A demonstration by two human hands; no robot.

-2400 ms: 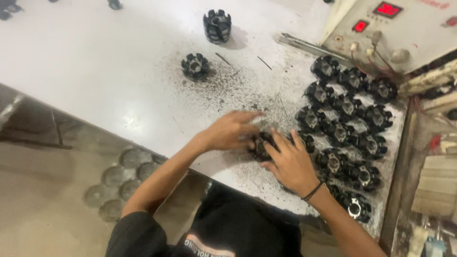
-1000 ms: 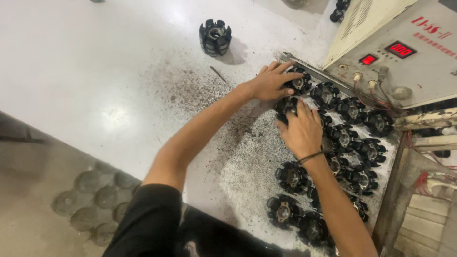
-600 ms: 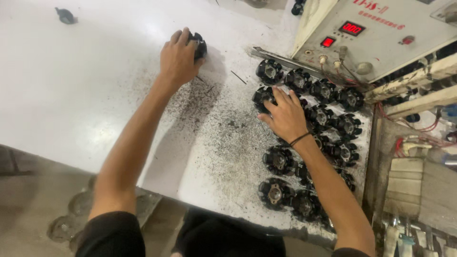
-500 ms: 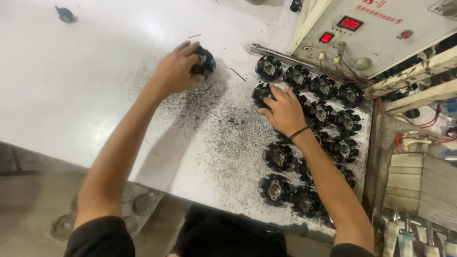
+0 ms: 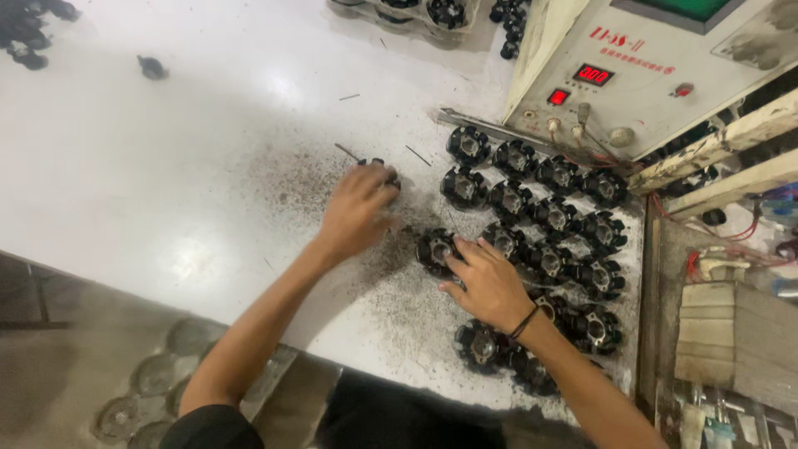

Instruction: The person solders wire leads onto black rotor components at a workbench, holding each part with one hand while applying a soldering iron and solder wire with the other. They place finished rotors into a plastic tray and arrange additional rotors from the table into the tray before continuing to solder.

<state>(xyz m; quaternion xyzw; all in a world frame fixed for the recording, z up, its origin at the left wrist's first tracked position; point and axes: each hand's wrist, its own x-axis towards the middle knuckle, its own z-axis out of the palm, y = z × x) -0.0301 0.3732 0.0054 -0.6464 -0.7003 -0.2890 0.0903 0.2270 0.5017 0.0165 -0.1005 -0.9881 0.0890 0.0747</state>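
1. Head view: my left hand (image 5: 356, 214) lies palm down on the white table (image 5: 166, 166), fingers curled over a black toothed part (image 5: 384, 172) that only peeks out at my fingertips; I cannot tell if it is truly gripped or just covered.
2. Head view: my right hand (image 5: 489, 281) sits to the right, fingers spread narrow, fingertips touching a black round part (image 5: 435, 249) at the left edge of the cluster; resting on it, not closed around it.
3. Head view: that cluster of black parts (image 5: 549, 224) lies in rough rows on the right side of the table, running from far to near, touching or just beside each other.
4. Head view: dark metal filings (image 5: 299, 179) are scattered on the table around and between both hands.
5. Head view: a beige control box (image 5: 657, 75) with red displays stands far right, just past the far row of parts.
6. Head view: a black wristband (image 5: 524, 321) sits on my right wrist.
7. Head view: more black parts (image 5: 29, 29) lie at the far left corner, well apart from my hands.
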